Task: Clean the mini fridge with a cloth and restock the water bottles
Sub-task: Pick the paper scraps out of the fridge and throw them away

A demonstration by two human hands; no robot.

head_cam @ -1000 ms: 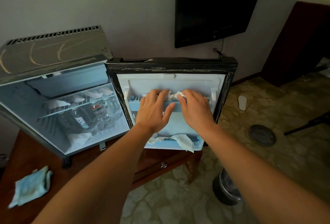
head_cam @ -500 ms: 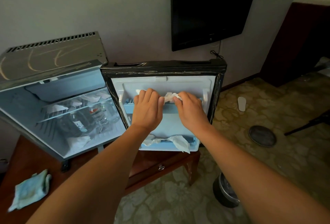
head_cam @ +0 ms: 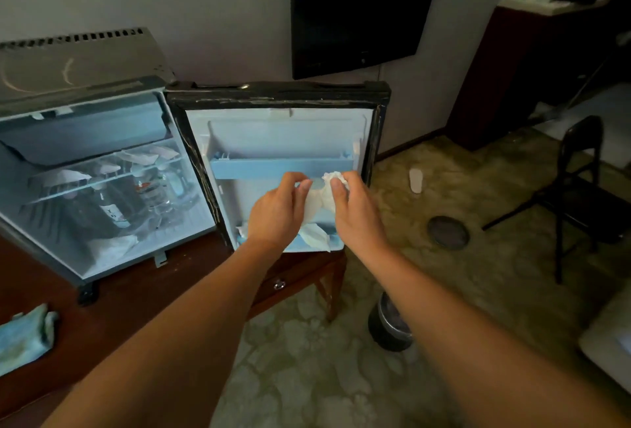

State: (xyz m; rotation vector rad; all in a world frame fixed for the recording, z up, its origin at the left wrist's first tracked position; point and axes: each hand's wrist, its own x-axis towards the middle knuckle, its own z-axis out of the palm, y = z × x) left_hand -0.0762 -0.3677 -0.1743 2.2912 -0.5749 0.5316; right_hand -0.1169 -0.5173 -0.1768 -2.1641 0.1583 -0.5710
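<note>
The mini fridge (head_cam: 82, 62) stands open on a wooden table, its door (head_cam: 276, 94) swung wide to the right. In front of the door's inner panel my left hand (head_cam: 276, 212) and my right hand (head_cam: 355, 212) both grip a crumpled white tissue (head_cam: 324, 193), just below the upper blue door shelf (head_cam: 280, 168). More white tissue (head_cam: 316, 236) lies in the lower door shelf. Bottles (head_cam: 112, 212) lie inside the fridge under a wire shelf with white scraps on it. A folded blue cloth (head_cam: 27, 339) lies on the table at the left edge.
The wooden table (head_cam: 143, 287) has a drawer below the door. A dark bin (head_cam: 389, 325) stands on the patterned floor beside the table leg. A black chair (head_cam: 577, 195) is at the right, a round dark disc (head_cam: 448, 233) on the floor, a TV (head_cam: 362, 7) on the wall.
Both hands have come down from the upper door shelf, carrying the white tissue off it to the middle of the door. The view has shifted right.
</note>
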